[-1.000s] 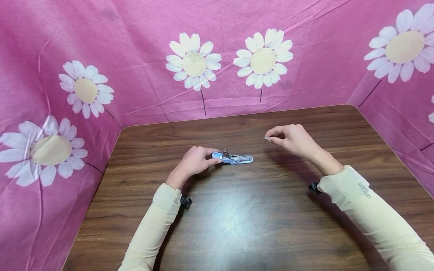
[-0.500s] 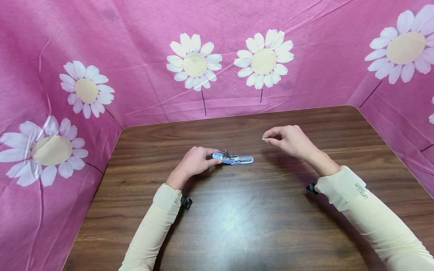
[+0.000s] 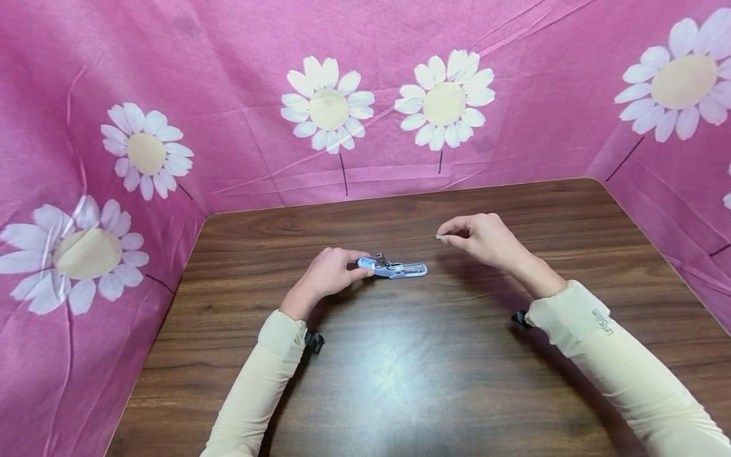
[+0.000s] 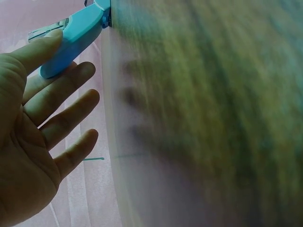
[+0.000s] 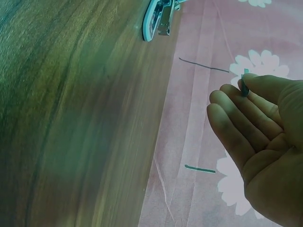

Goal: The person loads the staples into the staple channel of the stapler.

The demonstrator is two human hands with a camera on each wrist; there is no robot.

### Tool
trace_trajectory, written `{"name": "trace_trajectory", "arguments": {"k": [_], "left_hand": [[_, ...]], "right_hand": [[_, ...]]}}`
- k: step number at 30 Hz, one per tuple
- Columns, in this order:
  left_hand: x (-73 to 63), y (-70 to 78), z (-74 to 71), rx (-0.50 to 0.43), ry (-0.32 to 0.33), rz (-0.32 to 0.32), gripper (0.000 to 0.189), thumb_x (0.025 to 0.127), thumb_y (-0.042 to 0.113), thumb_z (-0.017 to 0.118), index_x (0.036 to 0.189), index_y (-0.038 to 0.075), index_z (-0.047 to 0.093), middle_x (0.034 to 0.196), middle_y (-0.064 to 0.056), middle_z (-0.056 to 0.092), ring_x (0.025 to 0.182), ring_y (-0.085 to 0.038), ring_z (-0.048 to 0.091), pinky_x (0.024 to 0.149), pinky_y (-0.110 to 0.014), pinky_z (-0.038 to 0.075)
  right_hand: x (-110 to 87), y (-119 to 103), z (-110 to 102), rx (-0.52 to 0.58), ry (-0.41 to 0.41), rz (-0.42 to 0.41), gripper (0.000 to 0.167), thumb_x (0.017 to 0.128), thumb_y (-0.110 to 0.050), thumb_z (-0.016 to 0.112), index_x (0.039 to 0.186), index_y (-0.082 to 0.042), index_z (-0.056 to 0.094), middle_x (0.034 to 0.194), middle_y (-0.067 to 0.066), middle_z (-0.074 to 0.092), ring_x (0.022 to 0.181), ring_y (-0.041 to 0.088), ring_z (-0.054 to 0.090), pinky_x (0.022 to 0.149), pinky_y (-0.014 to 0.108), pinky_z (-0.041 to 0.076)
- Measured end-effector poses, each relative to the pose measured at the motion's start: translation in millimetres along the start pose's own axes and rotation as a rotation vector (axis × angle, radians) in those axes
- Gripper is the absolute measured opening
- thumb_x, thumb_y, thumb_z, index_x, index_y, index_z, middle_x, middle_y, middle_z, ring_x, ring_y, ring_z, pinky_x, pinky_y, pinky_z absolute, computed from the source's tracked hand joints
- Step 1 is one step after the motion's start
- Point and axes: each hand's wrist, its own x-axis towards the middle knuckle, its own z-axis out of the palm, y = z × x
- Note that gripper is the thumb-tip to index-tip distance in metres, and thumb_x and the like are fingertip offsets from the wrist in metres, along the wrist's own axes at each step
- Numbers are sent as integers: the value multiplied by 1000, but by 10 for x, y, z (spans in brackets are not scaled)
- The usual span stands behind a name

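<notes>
A light-blue stapler [image 3: 407,271] lies opened out on the table, its metal parts facing up. My left hand [image 3: 330,271] grips its left end between thumb and fingers; in the left wrist view the thumb lies on one side of the stapler [image 4: 78,40] and the other fingers spread apart. Above the table, right of the stapler and apart from it, my right hand [image 3: 484,238] pinches a short strip of staples [image 3: 439,237] between thumb and index finger. The right wrist view shows this strip [image 5: 245,86] as a small dark piece, mostly covered by the fingertips.
The brown wood-grain table [image 3: 365,362] carries a bright light reflection near its front. A pink cloth [image 3: 240,114] with white daisies stands behind the table and along both sides.
My right hand has drifted slightly left and toward me with the strip of staples, coming closer to the stapler. The left hand and stapler have stayed in place.
</notes>
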Motion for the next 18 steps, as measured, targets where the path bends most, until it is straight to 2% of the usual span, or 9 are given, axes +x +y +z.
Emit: {"name": "trace_trajectory", "arguments": {"k": [18], "left_hand": [[-5, 1, -1, 6, 6, 4, 36, 93, 45, 71, 124, 26, 74, 81, 8, 68, 73, -14, 55, 75, -31, 49]], "right_hand": [[3, -25, 75, 25, 3, -1, 8, 94, -19, 73, 100, -17, 78, 91, -2, 79, 78, 10, 66, 70, 29, 50]]}}
